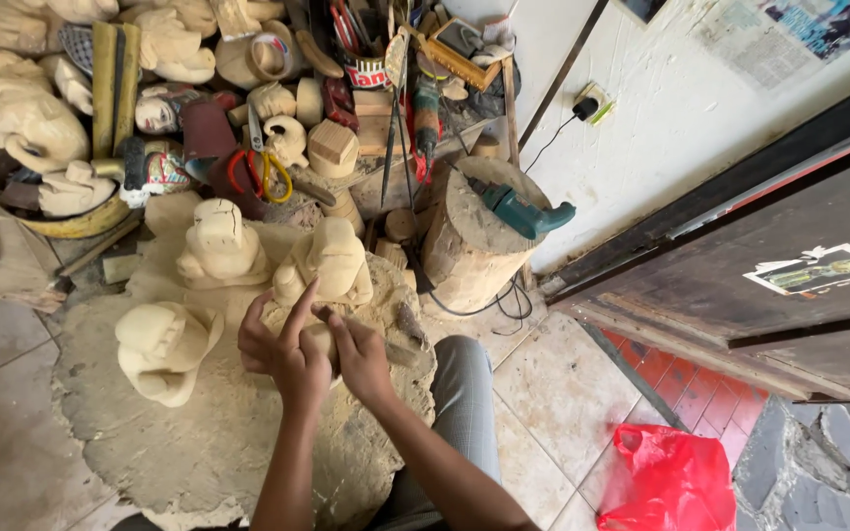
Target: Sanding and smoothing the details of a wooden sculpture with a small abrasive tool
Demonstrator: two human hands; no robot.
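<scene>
Sawdust-covered floor (199,442) of a cluttered carving workshop, where the left hand (282,349) grips a pale, still rough-hewn wooden figure (332,265) and the right hand (361,359) closes on a chisel (400,324) against it, similar blocked-out carvings (218,241) standing beside.

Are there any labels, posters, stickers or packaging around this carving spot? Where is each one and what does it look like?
Labelled can: top centre among the tools, round, red with a white band.
Tape roll: left of the can, tan ring with a printed inner core.
Sticker: on the dark wooden door at right, white rectangle with a green picture.
Posters: on the white wall, top right, pale paper with blue pictures.
Plastic bag: on the floor, bottom right, red, crumpled.
</scene>
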